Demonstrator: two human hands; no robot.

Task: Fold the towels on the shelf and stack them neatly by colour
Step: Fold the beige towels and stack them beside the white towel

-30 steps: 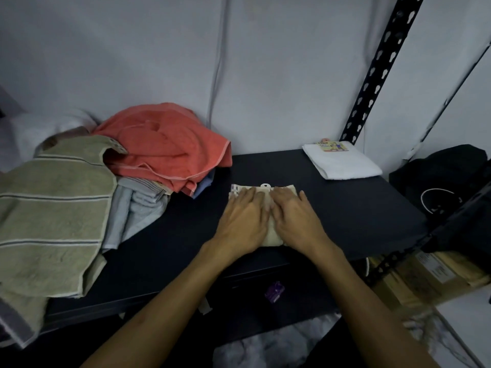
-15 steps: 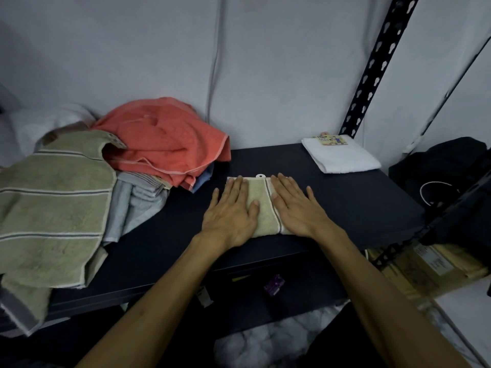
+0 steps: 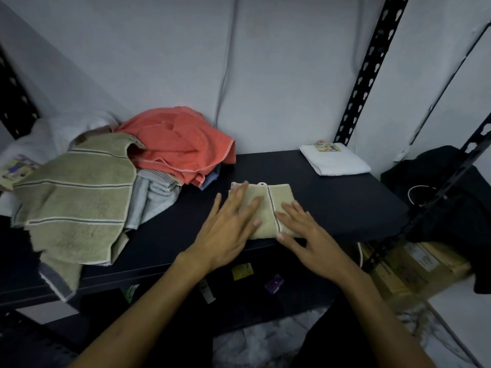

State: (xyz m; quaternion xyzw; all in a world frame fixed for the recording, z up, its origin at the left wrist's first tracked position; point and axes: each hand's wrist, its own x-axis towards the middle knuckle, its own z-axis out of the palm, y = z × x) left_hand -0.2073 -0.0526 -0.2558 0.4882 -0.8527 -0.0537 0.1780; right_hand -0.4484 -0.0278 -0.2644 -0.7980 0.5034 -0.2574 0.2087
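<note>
1. Left hand (image 3: 228, 229) and right hand (image 3: 309, 236): fingers straight, flat on the folded green towel (image 3: 268, 205) at the front of the shelf (image 3: 345, 197).
2. White towel (image 3: 334, 159): folded, at the back right.
3. Pile (image 3: 111, 179) on the left: orange, green and grey towels, unfolded; most of the task is left.

right hand (image 3: 309, 239) slid back, folded towel (image 3: 268, 205) more exposed
</note>
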